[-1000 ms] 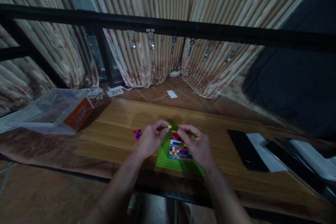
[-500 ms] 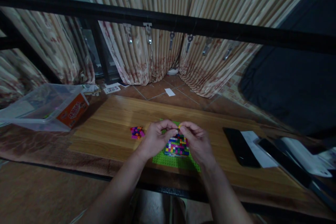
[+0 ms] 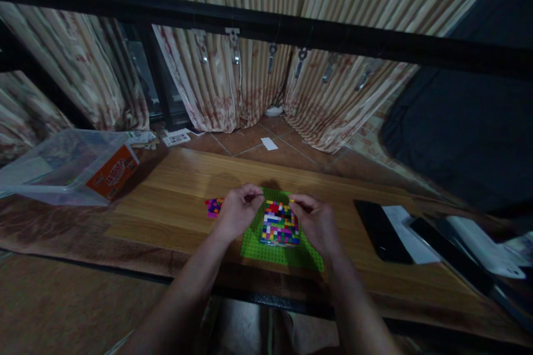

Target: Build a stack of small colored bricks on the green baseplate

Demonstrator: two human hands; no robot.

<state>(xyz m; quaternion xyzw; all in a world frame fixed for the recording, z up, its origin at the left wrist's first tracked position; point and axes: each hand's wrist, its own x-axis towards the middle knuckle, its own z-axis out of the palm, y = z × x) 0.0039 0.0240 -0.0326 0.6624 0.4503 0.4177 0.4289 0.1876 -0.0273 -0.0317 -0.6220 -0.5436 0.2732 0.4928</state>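
Observation:
A block of many-coloured toy bricks [image 3: 280, 226] stands on a green studded baseplate [image 3: 258, 255] in front of me. At the block's far right corner, my right hand [image 3: 317, 223] pinches a small yellow brick [image 3: 291, 198] between thumb and fingers. My left hand [image 3: 238, 212] is closed in a pinch over the baseplate's far left part, apart from the block; I cannot make out what is in its fingertips. Just left of that hand lies a small pile of loose bricks [image 3: 213, 206], partly hidden by it.
A clear plastic bin [image 3: 75, 191] with an orange label sits at the left end of the wooden board [image 3: 166, 188]. To the right lie a black phone-like slab [image 3: 381, 233], white paper [image 3: 410, 238] and another long dark object [image 3: 452, 258]. A black bar [image 3: 266, 22] with metal clips crosses ahead.
My hands have moved apart, the left one leftward and the right one slightly rightward. More of the brick block shows between them. The loose pile is now partly covered.

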